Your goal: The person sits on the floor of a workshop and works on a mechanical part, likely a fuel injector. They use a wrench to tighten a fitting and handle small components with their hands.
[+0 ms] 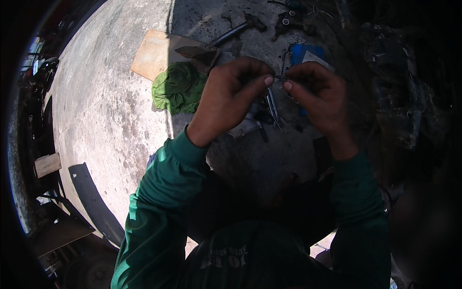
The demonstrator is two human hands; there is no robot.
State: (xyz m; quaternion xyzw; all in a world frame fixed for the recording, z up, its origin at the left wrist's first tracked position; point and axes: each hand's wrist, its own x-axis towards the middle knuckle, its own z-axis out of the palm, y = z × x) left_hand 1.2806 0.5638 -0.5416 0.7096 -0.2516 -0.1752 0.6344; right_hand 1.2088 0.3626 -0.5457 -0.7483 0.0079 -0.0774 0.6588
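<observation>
My left hand (226, 94) and my right hand (322, 98) are raised close together over the ground. Between their thumbs and fingertips they pinch a small, thin, dark rod-like piece (280, 77), one end in each hand. Its exact kind is too small and dark to make out. Under the hands, slim metal tools (273, 108) lie on the concrete, partly hidden. A crumpled green cloth (175, 89) lies just left of my left hand. Behind my right hand, a blue item (308, 51) shows in part.
A tan board (150, 54) lies partly under the cloth, with a hammer (236, 32) beyond it. A dark metal part (291, 25) rests at the far side. Dark machinery (394, 86) stands at the right. A wooden block (47, 165) sits at the far left.
</observation>
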